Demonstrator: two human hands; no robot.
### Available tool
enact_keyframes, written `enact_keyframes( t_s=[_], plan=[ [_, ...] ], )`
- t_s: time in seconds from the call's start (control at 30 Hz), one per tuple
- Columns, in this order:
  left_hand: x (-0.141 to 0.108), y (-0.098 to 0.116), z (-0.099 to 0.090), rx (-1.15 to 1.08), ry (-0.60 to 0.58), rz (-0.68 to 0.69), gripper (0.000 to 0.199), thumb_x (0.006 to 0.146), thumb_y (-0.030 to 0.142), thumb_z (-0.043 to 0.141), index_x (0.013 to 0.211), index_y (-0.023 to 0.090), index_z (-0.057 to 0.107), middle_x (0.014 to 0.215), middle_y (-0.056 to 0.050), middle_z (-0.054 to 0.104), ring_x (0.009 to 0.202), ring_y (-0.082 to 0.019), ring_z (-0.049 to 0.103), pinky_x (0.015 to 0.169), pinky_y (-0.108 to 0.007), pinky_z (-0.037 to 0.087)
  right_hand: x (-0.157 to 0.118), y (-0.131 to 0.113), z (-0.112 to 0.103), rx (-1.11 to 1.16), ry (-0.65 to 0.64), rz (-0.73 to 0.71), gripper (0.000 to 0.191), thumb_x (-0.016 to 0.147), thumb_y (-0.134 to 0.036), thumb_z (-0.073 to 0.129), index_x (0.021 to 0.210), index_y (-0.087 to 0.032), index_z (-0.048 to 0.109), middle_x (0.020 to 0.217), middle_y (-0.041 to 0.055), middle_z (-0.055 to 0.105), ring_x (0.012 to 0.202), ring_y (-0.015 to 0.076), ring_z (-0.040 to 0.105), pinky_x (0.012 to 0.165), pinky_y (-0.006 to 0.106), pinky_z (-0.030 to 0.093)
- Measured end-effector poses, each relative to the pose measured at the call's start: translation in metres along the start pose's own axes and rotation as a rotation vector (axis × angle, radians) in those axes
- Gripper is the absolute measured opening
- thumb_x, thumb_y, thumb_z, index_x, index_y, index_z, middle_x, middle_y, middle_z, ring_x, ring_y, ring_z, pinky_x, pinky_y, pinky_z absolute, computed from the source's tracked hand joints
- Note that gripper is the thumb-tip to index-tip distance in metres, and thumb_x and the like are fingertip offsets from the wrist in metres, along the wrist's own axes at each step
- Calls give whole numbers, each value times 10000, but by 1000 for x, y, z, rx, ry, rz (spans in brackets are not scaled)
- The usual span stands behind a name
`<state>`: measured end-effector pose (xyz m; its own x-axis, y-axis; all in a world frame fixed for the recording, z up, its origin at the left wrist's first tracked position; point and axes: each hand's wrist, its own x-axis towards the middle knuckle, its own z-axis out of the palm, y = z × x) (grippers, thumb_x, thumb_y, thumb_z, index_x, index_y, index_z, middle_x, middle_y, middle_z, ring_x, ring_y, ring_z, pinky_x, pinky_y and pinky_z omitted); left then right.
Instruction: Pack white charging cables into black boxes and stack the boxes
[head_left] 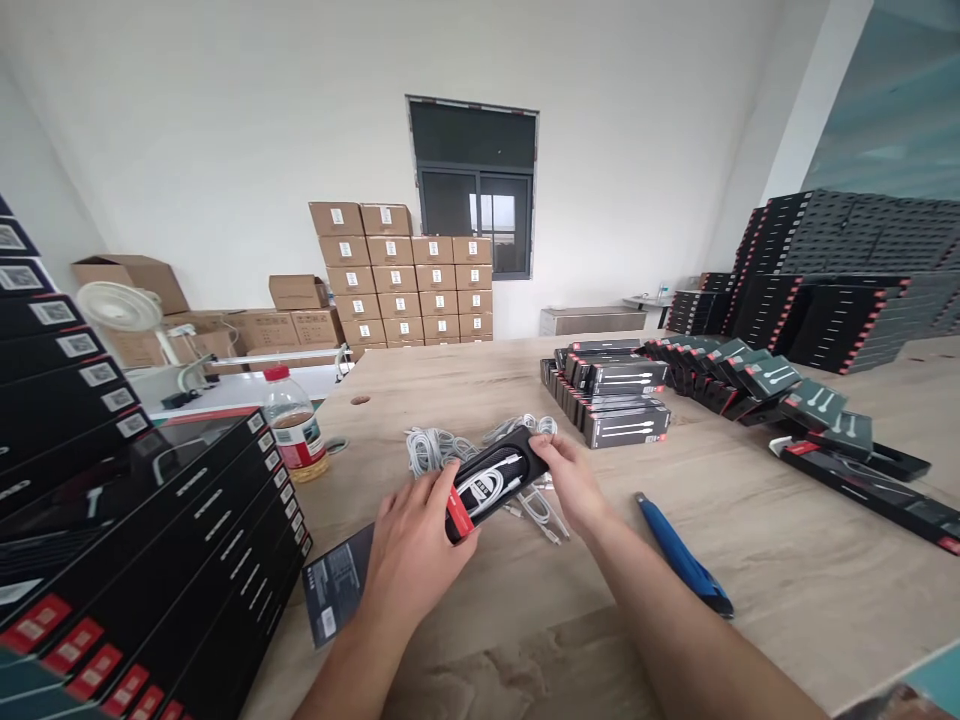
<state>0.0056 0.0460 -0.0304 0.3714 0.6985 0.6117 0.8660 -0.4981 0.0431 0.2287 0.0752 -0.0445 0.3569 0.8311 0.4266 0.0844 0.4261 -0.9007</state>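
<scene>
A black cable box point(534, 462) with a red end label is held between both hands, tilted up to the right. Inside its tray lies a coiled white cable point(487, 484). My left hand point(416, 540) is closed around the lower, red end. At the upper right end, my right hand point(566, 475) pinches the rim with thumb and fingers. Behind and under the box, bundles of white cables point(435, 447) lie on the table. A flat dark printed sleeve point(337, 585) is partly hidden beneath my left forearm.
Stacked black boxes point(217, 530) stand close on the left beside a red-capped bottle point(296, 430). A blue utility knife point(682, 555) lies right of my forearm. Packed cable boxes point(626, 420) sit in rows further back, with grey-topped boxes point(817, 405) spread at the right.
</scene>
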Motion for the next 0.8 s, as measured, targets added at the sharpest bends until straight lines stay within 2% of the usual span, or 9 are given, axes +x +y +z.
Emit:
enact_keyframes(
  t_s=[0.1,0.17,0.27,0.37,0.47,0.57,0.67,0.73,0.8],
  plan=[
    [-2,-1,0,16,-34,-23,605,798,304,671,1378,215,524,1247,-106,685,1117,-338,633,919,-464,424,-1,-6,-6,-105,28,-117,297,744,-398,731,980,-221,699,1234,110,624,1209,312,529,1074,517,382],
    [-4,0,-1,6,-47,-24,594,791,292,668,1366,216,538,1254,-105,683,1124,-338,630,918,-469,426,-7,-10,-6,-283,-67,-278,214,762,-280,720,974,-250,732,1350,99,575,1324,315,436,1150,544,286],
    [-5,2,-2,-20,-73,-14,595,775,269,672,1356,226,549,1264,-105,679,1125,-332,627,927,-475,426,-15,-11,-4,-608,-274,-452,228,792,-149,670,964,-275,750,1442,85,531,1405,343,341,1139,622,264],
    [-6,4,-2,-53,-126,-27,606,760,247,679,1353,236,553,1262,-102,680,1121,-328,629,944,-483,426,-18,-9,-2,-730,-372,-432,171,798,-105,672,861,-252,734,1471,90,520,1434,358,306,1111,648,283],
    [-7,3,-3,-111,-202,-70,608,752,257,693,1344,250,554,1271,-102,679,1138,-325,630,964,-478,431,-16,-10,-3,-680,-395,-427,134,830,-118,658,825,-243,706,1444,92,558,1426,335,333,1108,633,289],
    [-6,1,-6,-170,-305,-113,600,732,262,712,1314,262,568,1255,-99,687,1157,-324,627,967,-455,440,-14,-14,-3,-536,-411,-416,111,865,-161,631,844,-248,697,1352,81,632,1358,307,425,1097,581,319],
    [-6,-2,-10,-223,-403,-131,547,715,278,725,1248,256,605,1191,-90,704,1114,-323,641,937,-434,459,-14,-17,-3,-399,-425,-310,82,874,-204,622,840,-237,689,1044,61,729,1080,260,598,1016,481,404],
    [-6,-4,-12,-268,-435,-134,542,699,309,748,1222,246,622,1173,-89,706,1092,-330,642,919,-434,466,-15,-17,-2,-355,-428,-248,82,878,-232,615,826,-229,679,862,29,712,895,225,623,919,417,455],
    [-5,-5,-13,-357,-422,-143,554,701,367,763,1222,241,624,1189,-88,701,1101,-327,633,923,-429,465,-16,-18,-2,-327,-442,-223,102,888,-261,601,820,-222,667,812,14,692,818,204,623,832,365,479]
  ],
)
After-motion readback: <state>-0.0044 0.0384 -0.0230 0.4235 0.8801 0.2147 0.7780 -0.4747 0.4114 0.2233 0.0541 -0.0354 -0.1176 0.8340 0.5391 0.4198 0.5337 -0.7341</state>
